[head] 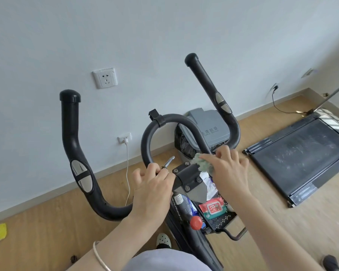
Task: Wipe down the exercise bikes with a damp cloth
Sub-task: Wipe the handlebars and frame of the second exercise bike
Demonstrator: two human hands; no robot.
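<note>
Reaching forward, right hand (pixel 228 168) pinches cloth (pixel 203 165) on the handlebar (pixel 145 142); left hand (pixel 153 187), fingers (pixel 152 169) curled, apparently grips it.

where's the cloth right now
In the head view the green cloth sits right of centre, bunched under the right hand against the handlebar tube, just above the bolted clamp plate and in front of the grey bin.
</note>
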